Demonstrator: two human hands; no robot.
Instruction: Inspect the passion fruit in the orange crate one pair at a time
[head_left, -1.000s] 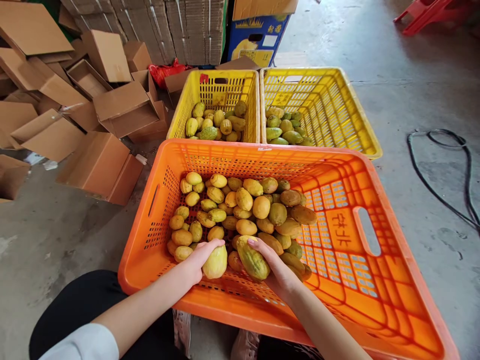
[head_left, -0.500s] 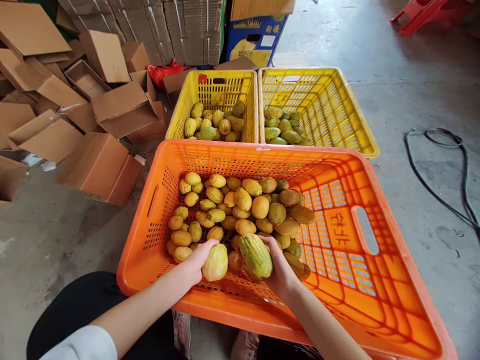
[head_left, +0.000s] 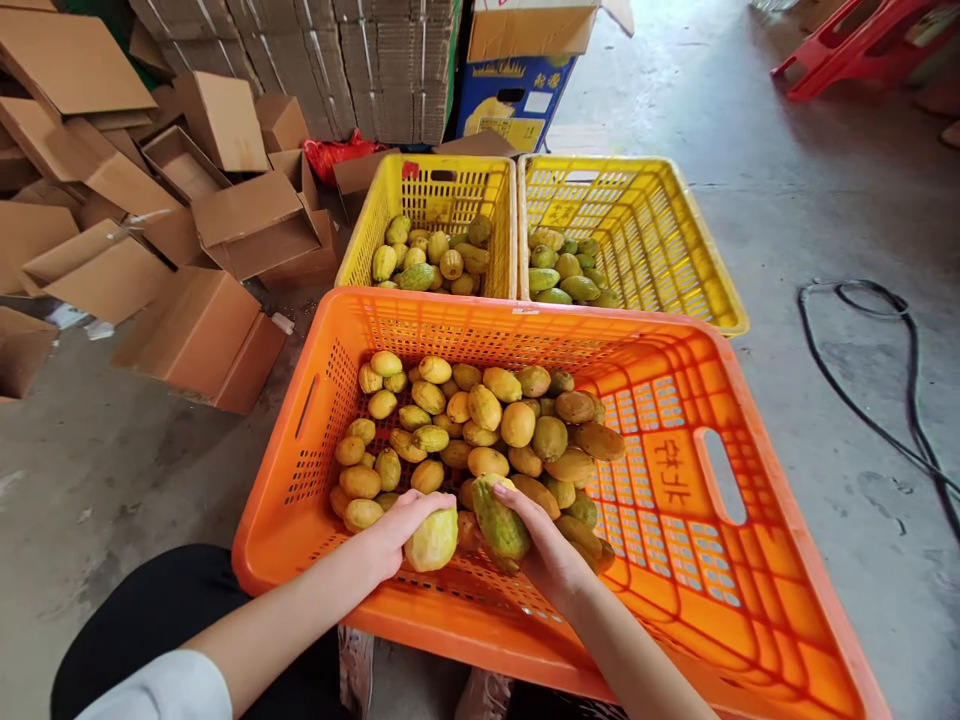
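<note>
My left hand [head_left: 397, 530] is closed round a pale yellow-green cocoa pod [head_left: 433, 541], fingers mostly hidden behind it. In my right hand [head_left: 551, 545] is a greener, ridged cocoa pod [head_left: 499, 525], with the thumb lying along its top. Both pods are held side by side, a small gap apart, over the near side of a large orange crate [head_left: 675, 600]. Beneath and beyond them, a pile of yellow, orange-brown and green cocoa pods [head_left: 485, 407] covers the crate's left and middle floor.
Behind the orange crate stand two yellow crates, the left one [head_left: 352, 240] and the right one [head_left: 720, 270], each holding more pods. Cardboard boxes [head_left: 180, 325] lie heaped on the left. A black hose [head_left: 911, 380] curls on the floor at right, near a red stool [head_left: 847, 50].
The green pod has been turned in my right hand, and the thumb now reaches further over it. My left hand's thumb has shifted across the top of the pale pod. The view has shifted slightly.
</note>
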